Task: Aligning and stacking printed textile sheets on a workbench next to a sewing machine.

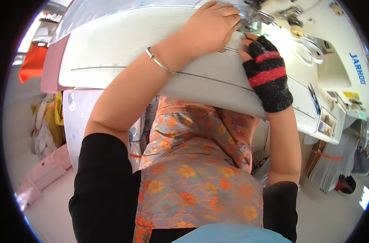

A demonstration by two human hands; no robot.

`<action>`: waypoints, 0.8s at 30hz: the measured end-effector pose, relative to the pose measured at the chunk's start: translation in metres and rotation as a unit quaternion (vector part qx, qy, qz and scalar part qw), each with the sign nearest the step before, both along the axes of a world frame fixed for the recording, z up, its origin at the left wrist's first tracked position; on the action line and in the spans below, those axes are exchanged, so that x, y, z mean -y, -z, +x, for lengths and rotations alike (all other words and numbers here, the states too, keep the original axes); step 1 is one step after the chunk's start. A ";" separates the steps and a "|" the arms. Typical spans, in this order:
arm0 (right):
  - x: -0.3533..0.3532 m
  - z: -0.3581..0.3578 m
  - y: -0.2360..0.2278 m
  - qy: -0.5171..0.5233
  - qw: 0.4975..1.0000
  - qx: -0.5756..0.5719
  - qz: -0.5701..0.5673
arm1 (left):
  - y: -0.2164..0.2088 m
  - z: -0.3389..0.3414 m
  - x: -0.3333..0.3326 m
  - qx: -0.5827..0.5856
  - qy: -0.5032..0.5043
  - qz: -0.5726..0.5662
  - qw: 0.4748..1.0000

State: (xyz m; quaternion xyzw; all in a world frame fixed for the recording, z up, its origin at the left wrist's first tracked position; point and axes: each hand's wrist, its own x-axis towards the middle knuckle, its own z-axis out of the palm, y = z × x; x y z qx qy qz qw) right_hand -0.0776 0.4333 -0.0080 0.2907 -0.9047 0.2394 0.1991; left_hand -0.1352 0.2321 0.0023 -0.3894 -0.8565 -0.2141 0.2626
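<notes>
My bare left hand, with a silver bangle at the wrist, reaches over the pale bed of a sewing machine. Its fingers are bent together beside the presser foot and needle parts; what they hold, if anything, is hidden. A black and red striped fingerless glove covers my right hand, just right of the left one. Its bare fingertips curl towards the thumb, by a thin metal piece with a looped end. I cannot make out the kind of that piece.
White-handled scissors lie under the machine arm. Small dark snips rest near the bed's right end, above a small open tray. Translucent sheeting covers the far left. A floral apron covers my lap below the table edge.
</notes>
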 end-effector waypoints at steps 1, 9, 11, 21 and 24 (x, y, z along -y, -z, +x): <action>0.000 0.001 -0.002 -0.003 1.000 -0.012 0.000 | -0.003 0.002 0.004 -0.010 -0.002 0.019 1.000; 0.000 0.002 -0.003 -0.025 1.000 0.002 0.000 | -0.007 0.000 0.070 0.033 -0.193 0.058 0.979; -0.003 0.001 -0.001 -0.038 0.999 0.029 -0.012 | -0.013 -0.025 0.082 0.150 -0.243 -0.037 0.958; 0.007 0.008 -0.018 -0.118 0.986 -0.015 0.113 | 0.003 0.111 0.062 0.000 0.079 -0.087 0.993; 0.015 0.044 -0.015 -0.046 0.989 0.034 0.134 | 0.080 0.208 0.087 0.007 0.035 0.094 0.995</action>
